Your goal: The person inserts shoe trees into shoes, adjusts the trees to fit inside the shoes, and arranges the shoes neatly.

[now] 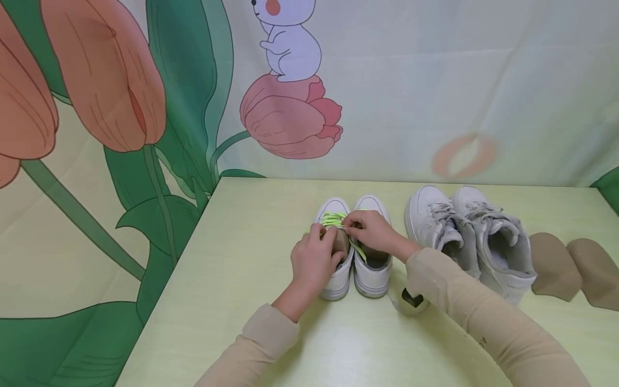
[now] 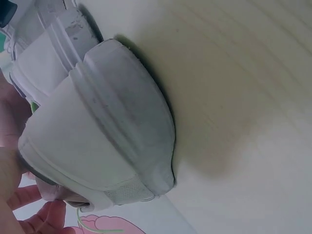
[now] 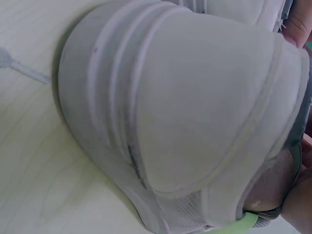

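A pair of white shoes stands mid-table, toes pointing away: a left shoe [image 1: 335,282] and a right shoe [image 1: 372,279]. Bright green lace [image 1: 332,219] crosses the left shoe's front, and a loose length hangs over the right shoe's opening. My left hand [image 1: 314,258] is at the left shoe's opening, its fingers curled at the brownish tongue [image 2: 51,191]. Just above that, my right hand [image 1: 372,231] pinches the green lace between thumb and forefinger. The right wrist view shows a white heel [image 3: 204,102] up close, with a strip of lace [image 3: 239,225] below it.
Right of the pair stand larger white sneakers [image 1: 498,263] with pale laces. Beyond them lie two tan insole-like pieces [image 1: 556,266]. A round, pale thing with a black patch [image 1: 411,298] lies by my right sleeve. A printed cloth [image 1: 387,107] hangs behind the table [image 1: 232,258].
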`<action>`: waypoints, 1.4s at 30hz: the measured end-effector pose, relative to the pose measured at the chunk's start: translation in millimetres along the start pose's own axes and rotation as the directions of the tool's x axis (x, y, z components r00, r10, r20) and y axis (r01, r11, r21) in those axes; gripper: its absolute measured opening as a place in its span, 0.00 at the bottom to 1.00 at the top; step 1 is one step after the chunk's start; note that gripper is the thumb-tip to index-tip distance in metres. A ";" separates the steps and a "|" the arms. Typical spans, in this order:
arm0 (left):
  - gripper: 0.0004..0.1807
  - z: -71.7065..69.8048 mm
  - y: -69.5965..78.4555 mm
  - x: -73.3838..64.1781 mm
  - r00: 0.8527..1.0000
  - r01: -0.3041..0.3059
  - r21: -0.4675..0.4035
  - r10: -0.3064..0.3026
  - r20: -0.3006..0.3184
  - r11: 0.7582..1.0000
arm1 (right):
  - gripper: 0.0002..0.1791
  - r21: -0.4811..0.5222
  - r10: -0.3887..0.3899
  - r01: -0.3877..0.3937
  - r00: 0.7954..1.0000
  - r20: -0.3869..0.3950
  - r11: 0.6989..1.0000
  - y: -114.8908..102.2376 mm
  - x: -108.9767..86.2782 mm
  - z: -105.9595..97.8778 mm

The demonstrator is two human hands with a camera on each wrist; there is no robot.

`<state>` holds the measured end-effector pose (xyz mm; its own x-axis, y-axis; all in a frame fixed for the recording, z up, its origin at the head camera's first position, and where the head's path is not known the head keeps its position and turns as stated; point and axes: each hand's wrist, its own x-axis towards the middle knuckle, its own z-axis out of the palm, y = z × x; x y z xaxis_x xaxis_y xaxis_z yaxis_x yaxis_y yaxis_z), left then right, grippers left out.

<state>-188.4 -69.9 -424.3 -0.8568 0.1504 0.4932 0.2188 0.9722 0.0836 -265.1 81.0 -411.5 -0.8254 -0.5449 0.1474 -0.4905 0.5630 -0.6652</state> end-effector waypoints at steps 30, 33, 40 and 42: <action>0.11 0.9 -8.5 8.0 0.934 -0.356 0.166 0.357 0.026 0.920 | 0.03 -0.017 -0.014 0.014 1.000 -0.016 1.000 2.2 1.1 0.8; 0.12 -1.4 -11.4 11.2 0.910 -0.415 0.176 0.408 0.076 0.893 | 0.03 -0.022 -0.016 0.015 1.000 -0.018 1.000 2.5 1.1 0.5; 0.10 -5.6 -9.0 14.7 0.903 -0.427 0.184 0.409 0.129 0.885 | 0.03 -0.018 -0.017 0.017 1.000 -0.022 1.000 2.6 1.3 1.9; 0.08 -7.7 -6.7 15.1 0.903 -0.426 0.193 0.400 0.158 0.884 | 0.04 -0.015 -0.014 0.014 1.000 -0.023 1.000 1.8 1.0 2.0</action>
<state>-199.1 -75.6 -410.7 -0.7598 0.5533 0.3416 0.4680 0.8300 -0.3035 -266.3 80.3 -414.0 -0.8244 -0.5387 0.1735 -0.5060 0.5643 -0.6523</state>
